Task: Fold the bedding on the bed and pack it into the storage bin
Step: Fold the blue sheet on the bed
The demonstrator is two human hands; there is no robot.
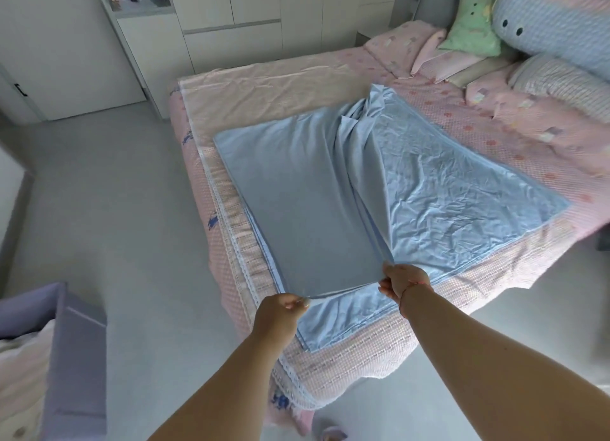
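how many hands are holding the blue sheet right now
2. The left hand pinches the blue sheet at its near left corner; the right hand grips the near edge further right.

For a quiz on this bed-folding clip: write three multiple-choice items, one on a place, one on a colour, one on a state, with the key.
1. Where does the storage bin stand?
A. on the bed
B. on the floor at the lower left
C. beside the pillows

2. What colour is the sheet being folded?
A. light blue
B. green
C. white

3. How do the hands hold the sheet?
A. both lie flat on it
B. only one touches it
C. each pinches its near edge

Key:
1 B: the purple bin sits on the floor, left of the bed.
2 A: it is pale blue on pink bedding.
3 C: the left hand and right hand each grip the lifted edge.
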